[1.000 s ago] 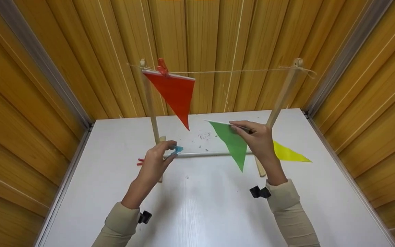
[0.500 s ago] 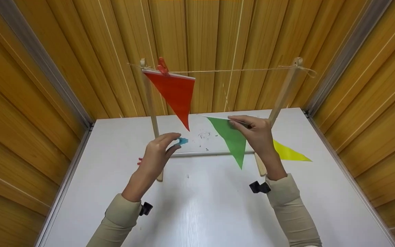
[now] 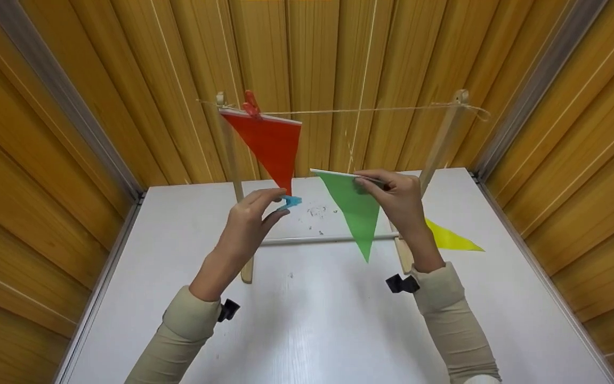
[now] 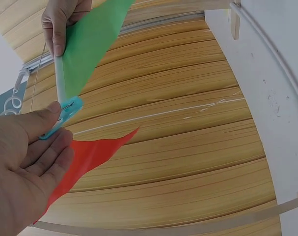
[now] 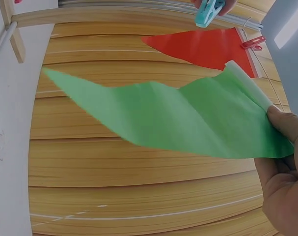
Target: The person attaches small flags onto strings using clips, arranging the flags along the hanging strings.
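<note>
Between thumb and fingers my left hand [image 3: 248, 221] pinches a light blue clothespin [image 3: 292, 201], its nose pointing right, just below the tip of the red pennant. My right hand [image 3: 397, 197] pinches the white top edge of a green triangular pennant [image 3: 357, 205], whose point hangs down. The red pennant [image 3: 272, 146] hangs by a red clothespin [image 3: 251, 104] from a string [image 3: 360, 110] above both hands. In the right wrist view the blue clothespin [image 5: 208, 12] shows beyond the green pennant [image 5: 163, 118].
The string runs between two wooden posts, the left post [image 3: 236, 184] and the right post [image 3: 437, 144]. A white rod [image 3: 312, 240] joins them low down. A yellow pennant [image 3: 451, 240] lies on the white table [image 3: 307, 320] at right. Wooden panels [image 3: 312, 53] stand behind.
My left hand has risen and moved right with the blue clothespin. My right hand has lifted the green pennant slightly, shifting it a little left.
</note>
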The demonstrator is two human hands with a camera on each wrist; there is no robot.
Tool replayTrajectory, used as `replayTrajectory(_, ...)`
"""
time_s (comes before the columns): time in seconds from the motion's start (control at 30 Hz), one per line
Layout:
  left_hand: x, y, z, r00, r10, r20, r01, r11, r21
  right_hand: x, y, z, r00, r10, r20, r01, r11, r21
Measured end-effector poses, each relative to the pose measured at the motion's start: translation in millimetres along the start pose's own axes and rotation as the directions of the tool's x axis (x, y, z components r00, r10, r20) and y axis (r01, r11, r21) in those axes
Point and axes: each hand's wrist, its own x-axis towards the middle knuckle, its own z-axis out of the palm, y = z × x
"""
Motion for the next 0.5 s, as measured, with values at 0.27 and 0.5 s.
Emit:
replayTrajectory(0.27, 15.4, 4.4, -8.5, 0.999, 0.038, -0.006, -0.038, 0.999, 0.005, 8.7, -4, -2, 0.995, 0.092, -0.046, -0.091, 0.995, 0.041)
replayTrajectory(0.5, 27.6, 9.8, -16.8, 0.997, 0.077, -0.002, -0.077, 0.997, 0.021, 15.9, -5, -4, 0.989, 0.146, -0.020, -0.144, 0.988, 0.062)
